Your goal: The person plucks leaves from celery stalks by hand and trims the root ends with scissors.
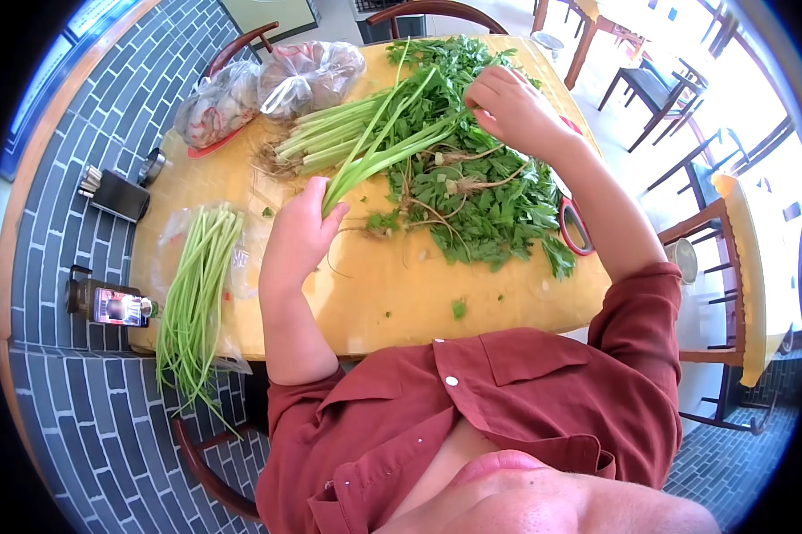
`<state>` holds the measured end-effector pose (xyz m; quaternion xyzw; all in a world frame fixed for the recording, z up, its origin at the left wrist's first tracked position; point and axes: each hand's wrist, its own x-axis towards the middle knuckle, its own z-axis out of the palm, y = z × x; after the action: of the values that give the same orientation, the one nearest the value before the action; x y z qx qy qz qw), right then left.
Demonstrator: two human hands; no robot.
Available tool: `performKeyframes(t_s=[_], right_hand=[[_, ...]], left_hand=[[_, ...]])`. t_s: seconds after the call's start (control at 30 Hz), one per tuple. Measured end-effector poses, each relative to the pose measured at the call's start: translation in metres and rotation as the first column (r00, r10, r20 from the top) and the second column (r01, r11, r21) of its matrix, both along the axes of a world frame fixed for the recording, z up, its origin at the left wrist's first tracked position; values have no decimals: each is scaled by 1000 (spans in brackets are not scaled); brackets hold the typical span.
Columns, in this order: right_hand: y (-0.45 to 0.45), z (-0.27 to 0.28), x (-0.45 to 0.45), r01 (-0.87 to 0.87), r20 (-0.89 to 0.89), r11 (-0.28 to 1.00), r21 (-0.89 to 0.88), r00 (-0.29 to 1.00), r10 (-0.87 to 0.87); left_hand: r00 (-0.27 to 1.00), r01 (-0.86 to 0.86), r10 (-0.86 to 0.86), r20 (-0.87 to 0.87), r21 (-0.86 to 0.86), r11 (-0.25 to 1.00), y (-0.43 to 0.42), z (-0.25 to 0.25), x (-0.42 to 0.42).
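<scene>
My left hand (301,227) is closed round the lower end of a few green celery stalks (378,160), which slant up to the right. At their leafy end, over the big leaf pile (499,209), my right hand (506,100) has its fingers bent together; what they pinch is hidden. Behind the held stalks lies a bunch of celery (330,133) with its roots to the left. Bare stalks (201,285) lie on a plastic bag at the table's left edge. Loose roots (463,185) rest on the leaves.
Two filled plastic bags (307,76) stand at the back left of the yellow table (356,311). Red-handled scissors (576,227) lie at the right edge. A black holder (119,196) and a phone (118,307) are by the brick wall. Chairs (654,93) stand beyond.
</scene>
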<state>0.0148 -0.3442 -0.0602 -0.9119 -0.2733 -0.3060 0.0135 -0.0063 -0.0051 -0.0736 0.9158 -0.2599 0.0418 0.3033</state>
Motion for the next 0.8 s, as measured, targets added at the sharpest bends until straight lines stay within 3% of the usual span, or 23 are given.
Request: performKeyframes(t_s=[0.1, 0.3, 0.5, 0.6, 0.77, 0.8], right_hand=[[-4, 4, -6, 36, -222, 995, 96, 975, -14], [-8, 0, -5, 4, -97, 999, -52, 995, -9], [-10, 1, -7, 87, -173, 996, 3, 981, -85], [-15, -7, -3, 15, -193, 997, 71, 981, -1], [-15, -3, -10, 14, -118, 986, -167, 992, -34], [-20, -6, -6, -55, -65, 985, -166, 997, 45]], left_hand=[[1000, -4, 4, 9, 3, 1000, 0, 0, 0], [1000, 4, -4, 10, 11, 1000, -1, -1, -1], [1000, 9, -10, 17, 10, 1000, -1, -2, 0], [1000, 1, -1, 14, 15, 1000, -1, -1, 0], [994, 33, -34, 101, 12, 999, 3, -13, 5], [989, 43, -44, 140, 10, 999, 2, -14, 5]])
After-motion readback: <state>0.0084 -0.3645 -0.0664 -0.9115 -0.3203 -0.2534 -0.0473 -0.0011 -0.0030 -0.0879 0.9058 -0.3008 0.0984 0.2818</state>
